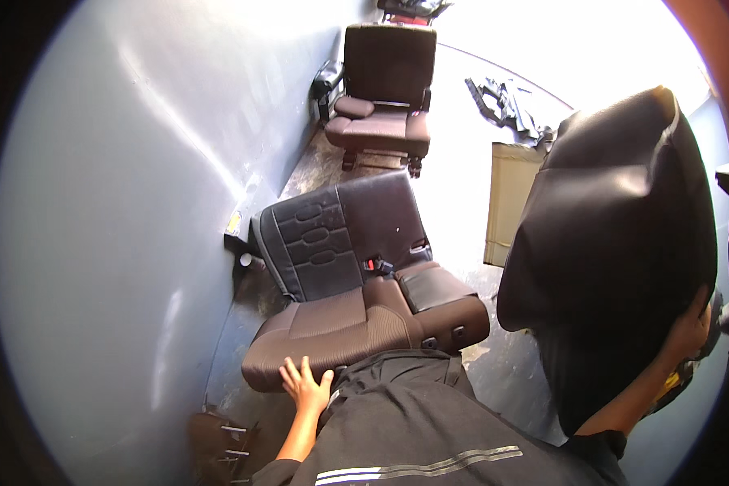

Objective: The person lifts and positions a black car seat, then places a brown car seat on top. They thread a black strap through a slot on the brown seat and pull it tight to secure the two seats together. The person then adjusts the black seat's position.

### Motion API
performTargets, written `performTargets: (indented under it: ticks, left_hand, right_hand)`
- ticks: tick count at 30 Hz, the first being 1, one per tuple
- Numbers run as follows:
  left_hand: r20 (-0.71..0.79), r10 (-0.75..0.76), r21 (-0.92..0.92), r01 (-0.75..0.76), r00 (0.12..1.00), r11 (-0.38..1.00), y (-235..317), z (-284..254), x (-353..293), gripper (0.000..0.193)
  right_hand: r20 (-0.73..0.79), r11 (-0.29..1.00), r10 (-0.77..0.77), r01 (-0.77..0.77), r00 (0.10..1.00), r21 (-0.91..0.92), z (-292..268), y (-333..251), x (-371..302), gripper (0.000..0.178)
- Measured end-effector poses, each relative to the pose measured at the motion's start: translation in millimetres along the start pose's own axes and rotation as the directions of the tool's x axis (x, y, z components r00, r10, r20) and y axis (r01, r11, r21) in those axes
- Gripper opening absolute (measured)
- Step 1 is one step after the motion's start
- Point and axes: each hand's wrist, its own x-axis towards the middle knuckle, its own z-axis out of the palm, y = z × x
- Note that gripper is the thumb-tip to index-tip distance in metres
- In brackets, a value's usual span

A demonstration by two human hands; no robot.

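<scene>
My left hand (306, 387) rests with its fingers spread on the front edge of a brown car-seat cushion (332, 320). A dark, quilted seat backrest (340, 227) leans behind the cushion, and a red buckle (372, 266) shows where they meet. On my right stands a large black leather-like seat section (616, 235), tilted upright and wrinkled near its top. My right hand (690, 330) grips its right-hand edge; some fingers are hidden there.
Further ahead, a brown car seat (389, 97) stands by the grey wall (162, 162). A cardboard box (512, 194) is beside the black seat section, with black parts (506, 105) beyond it. Dark metal pieces (219, 445) lie at lower left.
</scene>
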Motion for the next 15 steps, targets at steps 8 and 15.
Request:
performTargets:
  ticks: [8,15]
  left_hand:
    - [0.040,-0.263,0.036,0.262,0.964,0.964,20.2,2.5,18.6,0.086]
    - [0.026,-0.288,0.084,0.285,0.957,0.955,29.3,3.4,22.5,0.080]
  right_hand:
    - [0.031,0.994,0.040,-0.043,0.999,0.101,-59.6,-43.4,68.5,0.067]
    - [0.423,0.766,-0.205,-0.125,0.883,0.630,11.4,-163.6,-38.6,0.058]
